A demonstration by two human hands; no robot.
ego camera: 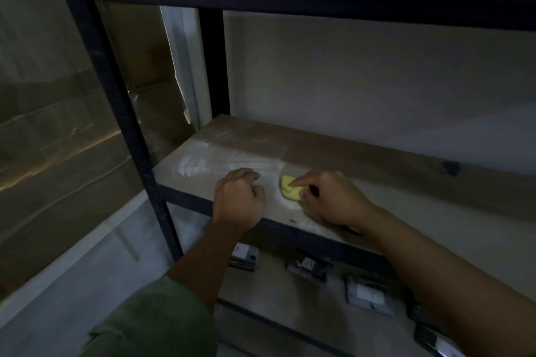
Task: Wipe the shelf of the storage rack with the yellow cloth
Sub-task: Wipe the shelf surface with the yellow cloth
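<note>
The yellow cloth (291, 187) lies bunched on the shelf (377, 171) near its front edge, toward the left end of the board, and the right hand (330, 200) already has it: the forefinger lies stretched over the top of the wad while the other fingers curl round its right side, pressing it down onto the wood. The left hand (239, 200) rests just left of the cloth, apart from it, fingers curled under with nothing visibly in them, knuckles on the board at the front edge. So the cloth sits between the two hands but belongs to the right one, which is plainly the working hand. A pale dusty patch (203, 164) spreads from beside the left hand to the front left corner by the black upright (130, 124), so the wipe most likely runs leftward, and the left hand stands in its path. Small packets (243, 256) lie on the lower shelf (290, 298).
</note>
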